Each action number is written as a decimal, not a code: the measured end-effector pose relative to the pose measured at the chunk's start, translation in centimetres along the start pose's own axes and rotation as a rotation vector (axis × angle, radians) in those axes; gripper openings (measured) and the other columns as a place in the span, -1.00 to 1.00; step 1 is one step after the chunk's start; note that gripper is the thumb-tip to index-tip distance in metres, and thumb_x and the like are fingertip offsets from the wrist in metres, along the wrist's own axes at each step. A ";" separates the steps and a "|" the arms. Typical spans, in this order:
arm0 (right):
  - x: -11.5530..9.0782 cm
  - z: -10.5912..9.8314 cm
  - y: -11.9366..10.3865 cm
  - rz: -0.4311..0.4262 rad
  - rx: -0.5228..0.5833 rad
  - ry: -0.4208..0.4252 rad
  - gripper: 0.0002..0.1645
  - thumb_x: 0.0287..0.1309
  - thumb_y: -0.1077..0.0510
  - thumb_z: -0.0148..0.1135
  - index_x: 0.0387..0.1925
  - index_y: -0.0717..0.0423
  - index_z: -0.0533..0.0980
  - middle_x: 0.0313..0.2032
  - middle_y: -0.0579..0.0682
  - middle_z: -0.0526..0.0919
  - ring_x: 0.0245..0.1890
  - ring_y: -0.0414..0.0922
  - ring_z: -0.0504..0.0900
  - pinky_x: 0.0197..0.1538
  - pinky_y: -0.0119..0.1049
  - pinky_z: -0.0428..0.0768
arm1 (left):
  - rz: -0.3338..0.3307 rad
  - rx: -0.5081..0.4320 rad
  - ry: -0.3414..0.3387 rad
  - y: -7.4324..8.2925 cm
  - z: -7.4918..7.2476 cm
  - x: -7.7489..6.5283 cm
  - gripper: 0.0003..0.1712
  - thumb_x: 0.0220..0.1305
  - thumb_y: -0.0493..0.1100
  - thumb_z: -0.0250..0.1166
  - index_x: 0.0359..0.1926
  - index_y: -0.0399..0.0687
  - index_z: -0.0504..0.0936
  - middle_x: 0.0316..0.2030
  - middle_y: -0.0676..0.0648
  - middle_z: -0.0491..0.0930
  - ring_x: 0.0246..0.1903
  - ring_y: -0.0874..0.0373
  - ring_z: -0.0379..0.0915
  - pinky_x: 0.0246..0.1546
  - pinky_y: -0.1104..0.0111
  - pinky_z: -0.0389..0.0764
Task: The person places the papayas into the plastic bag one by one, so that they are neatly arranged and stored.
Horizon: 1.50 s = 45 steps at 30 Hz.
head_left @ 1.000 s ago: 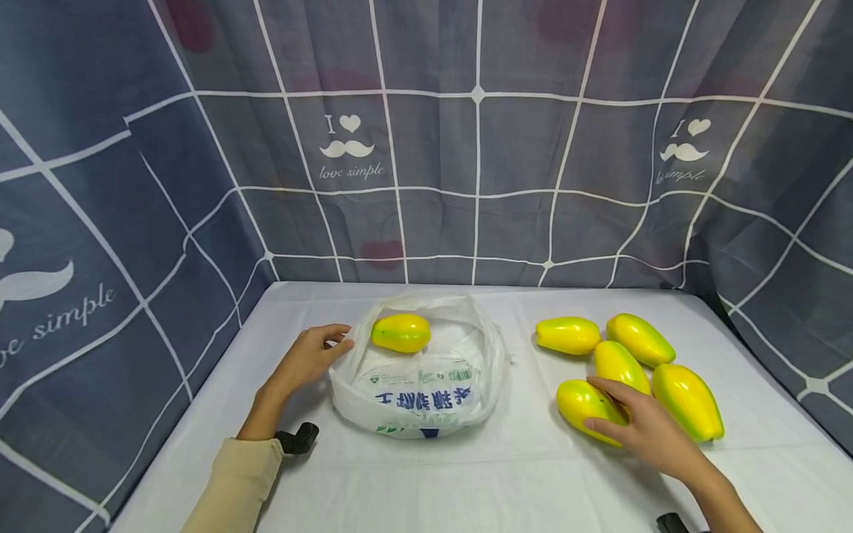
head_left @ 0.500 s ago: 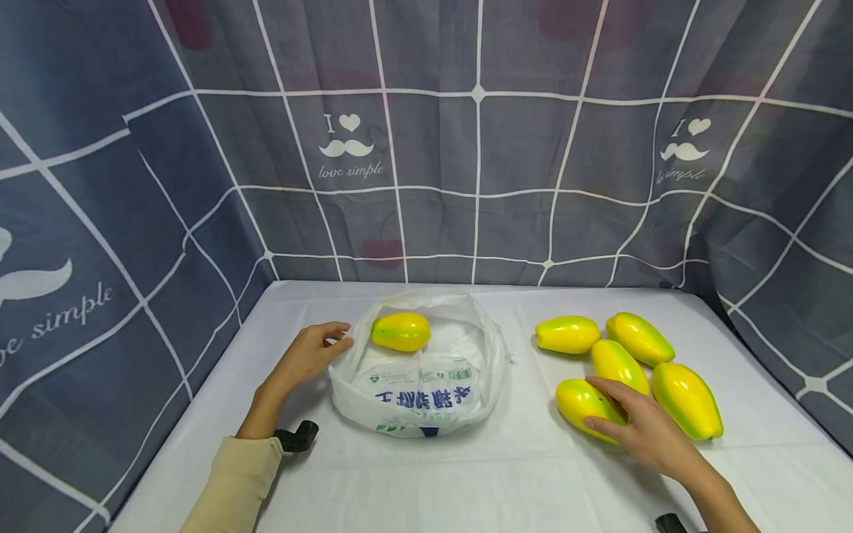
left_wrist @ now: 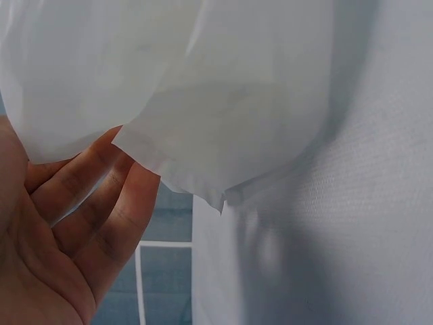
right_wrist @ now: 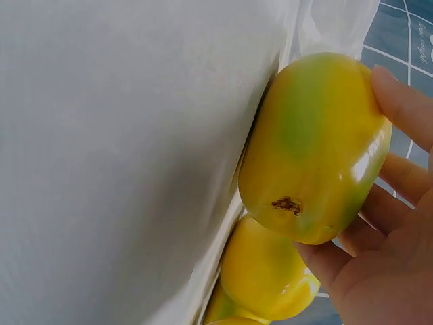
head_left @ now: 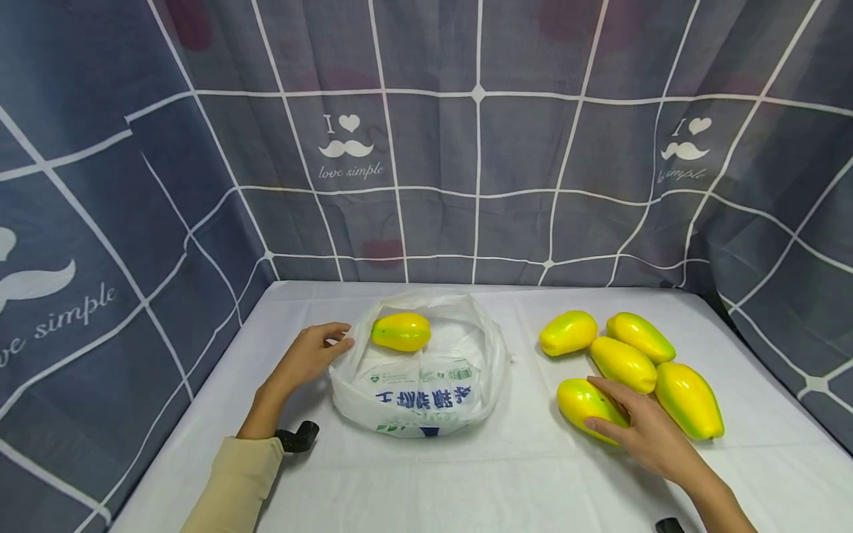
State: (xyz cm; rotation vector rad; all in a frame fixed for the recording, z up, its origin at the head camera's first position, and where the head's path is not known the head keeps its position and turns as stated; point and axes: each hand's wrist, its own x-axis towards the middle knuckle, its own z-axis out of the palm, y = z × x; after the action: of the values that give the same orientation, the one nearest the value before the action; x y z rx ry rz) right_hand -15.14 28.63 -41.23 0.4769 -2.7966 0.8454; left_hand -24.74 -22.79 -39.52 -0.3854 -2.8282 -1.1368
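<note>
A white plastic bag [head_left: 426, 422] with printed lettering stands with its mouth open at the middle of the table. One yellow-green papaya [head_left: 401, 332] lies inside it. My left hand [head_left: 309, 359] pinches the bag's left rim; in the left wrist view its fingers [left_wrist: 115, 217] reach behind the thin plastic edge. On the right, my right hand [head_left: 643, 426] holds the nearest papaya [head_left: 586, 407], thumb on one side and fingers on the other. The right wrist view shows this papaya [right_wrist: 311, 149] close up, its brown stem scar facing the camera, low by the white cloth.
Several more papayas lie grouped behind and beside the right hand: a back left one [head_left: 569, 333], a back right one [head_left: 640, 337], a middle one [head_left: 624, 364] and a right one [head_left: 689, 400]. A grey checked curtain [head_left: 433, 222] surrounds the white-covered table [head_left: 466, 488].
The back left papaya and the middle papaya have turned and shifted slightly where they lie. Both hands and the bag stay almost where they were.
</note>
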 end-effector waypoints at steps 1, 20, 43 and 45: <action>0.0 0.0 0.1 -0.009 0.000 0.006 -0.27 0.12 -0.03 0.44 0.26 0.20 0.45 0.19 0.20 0.53 0.22 0.22 0.43 0.15 0.00 0.36 | 0.000 0.000 0.000 0.0 0.0 0.0 -0.53 0.40 -0.11 0.25 0.19 -0.35 0.53 -0.06 -0.31 0.63 -0.21 -0.09 0.60 -0.19 0.11 0.60; -0.2 0.1 -0.2 0.026 -0.007 -0.008 -0.24 0.14 -0.09 0.41 0.29 0.18 0.43 0.18 0.19 0.55 0.20 0.23 0.45 0.17 0.05 0.38 | -0.007 0.009 0.004 0.2 0.1 0.0 -0.53 0.40 -0.12 0.25 0.20 -0.34 0.53 -0.05 -0.32 0.63 -0.20 -0.10 0.60 -0.17 0.09 0.60; 0.3 0.1 -0.7 -0.011 0.014 0.068 -0.25 0.11 -0.06 0.45 0.29 0.13 0.46 0.15 0.16 0.58 0.12 0.15 0.50 0.11 -0.52 0.29 | -0.005 0.011 0.000 0.1 0.1 0.1 -0.53 0.40 -0.11 0.24 0.20 -0.34 0.53 -0.05 -0.31 0.63 -0.21 -0.08 0.60 -0.17 0.10 0.60; 0.4 0.2 -0.9 -0.021 0.018 0.094 -0.26 0.09 -0.05 0.47 0.28 0.09 0.47 0.14 0.12 0.60 0.09 0.09 0.52 0.05 -0.64 0.23 | -0.009 0.013 0.001 0.2 0.0 0.1 -0.53 0.40 -0.12 0.24 0.20 -0.34 0.53 -0.05 -0.31 0.63 -0.21 -0.08 0.60 -0.17 0.10 0.60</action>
State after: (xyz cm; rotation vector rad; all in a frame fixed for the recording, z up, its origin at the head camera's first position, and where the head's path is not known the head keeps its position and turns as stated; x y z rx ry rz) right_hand -15.23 27.71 -40.78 0.4558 -2.6964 0.8657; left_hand -24.76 -22.66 -39.39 -0.3716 -2.8378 -1.1192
